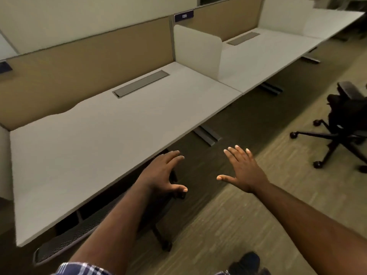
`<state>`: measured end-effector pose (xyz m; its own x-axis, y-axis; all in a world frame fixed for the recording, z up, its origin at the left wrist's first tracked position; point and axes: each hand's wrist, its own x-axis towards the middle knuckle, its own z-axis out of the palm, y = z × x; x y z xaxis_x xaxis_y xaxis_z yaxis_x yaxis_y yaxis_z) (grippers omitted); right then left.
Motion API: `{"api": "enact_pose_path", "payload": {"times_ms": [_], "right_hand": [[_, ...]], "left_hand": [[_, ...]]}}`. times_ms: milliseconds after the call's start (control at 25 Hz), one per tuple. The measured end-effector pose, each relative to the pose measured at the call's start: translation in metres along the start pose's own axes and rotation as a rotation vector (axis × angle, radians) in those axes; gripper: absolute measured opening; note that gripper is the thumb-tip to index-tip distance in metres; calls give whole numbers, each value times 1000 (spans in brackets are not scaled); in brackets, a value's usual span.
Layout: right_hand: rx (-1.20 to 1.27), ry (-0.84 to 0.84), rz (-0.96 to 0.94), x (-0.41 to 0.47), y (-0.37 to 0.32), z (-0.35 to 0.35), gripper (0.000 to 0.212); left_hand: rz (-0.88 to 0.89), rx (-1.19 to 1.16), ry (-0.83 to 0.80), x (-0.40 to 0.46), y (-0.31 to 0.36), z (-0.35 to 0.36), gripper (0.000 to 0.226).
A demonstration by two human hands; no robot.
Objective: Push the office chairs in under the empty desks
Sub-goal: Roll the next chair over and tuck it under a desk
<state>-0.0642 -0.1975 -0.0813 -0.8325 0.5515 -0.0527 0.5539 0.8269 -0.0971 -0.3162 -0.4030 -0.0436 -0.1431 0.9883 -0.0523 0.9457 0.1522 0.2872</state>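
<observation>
A head-worn camera looks down along a row of white desks backed by tan partition panels. The nearest desk (pixel 111 135) runs lengthwise from lower left to upper right, with a grey cable hatch (pixel 141 83) set into its top near the partition. A white side divider (pixel 196 50) separates it from the next desk (pixel 264 54) farther along the row.

A black mesh-backed office chair (pixel 79 237) sits tucked under the front edge of the nearest desk, at lower left. Its backrest top lies parallel to the desk edge, and one caster leg (pixel 162 239) sticks out onto the carpet.

Both hands reach forward with bare forearms. The left hand (pixel 164 175) is spread, palm down, fingers apart, just off the desk's front edge above a dark part of the chair; whether it touches the chair cannot be told. The right hand (pixel 242 171) is also spread wide and holds nothing, hovering over the carpet.

A second black office chair (pixel 345 124) stands well away from the desks at the right edge, on its star base with casters, its back towards the right.

A dark shoe (pixel 246 262) shows at the bottom.
</observation>
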Motion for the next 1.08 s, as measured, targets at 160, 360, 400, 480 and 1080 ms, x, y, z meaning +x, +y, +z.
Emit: {"api": "enact_pose_path", "payload": {"times_ms": [160, 360, 400, 480, 1080], "right_hand": [[31, 21, 182, -39, 86, 4, 126], [70, 10, 385, -91, 201, 6, 119], [86, 9, 426, -101, 222, 6, 118], [127, 20, 509, -123, 264, 4, 117], [133, 35, 1017, -238, 499, 17, 92]], "left_hand": [[191, 37, -41, 90, 66, 26, 112], [350, 97, -159, 204, 156, 62, 120], [381, 114, -167, 224, 175, 69, 121], [453, 159, -159, 265, 217, 84, 123], [848, 290, -149, 510, 473, 175, 115]]}}
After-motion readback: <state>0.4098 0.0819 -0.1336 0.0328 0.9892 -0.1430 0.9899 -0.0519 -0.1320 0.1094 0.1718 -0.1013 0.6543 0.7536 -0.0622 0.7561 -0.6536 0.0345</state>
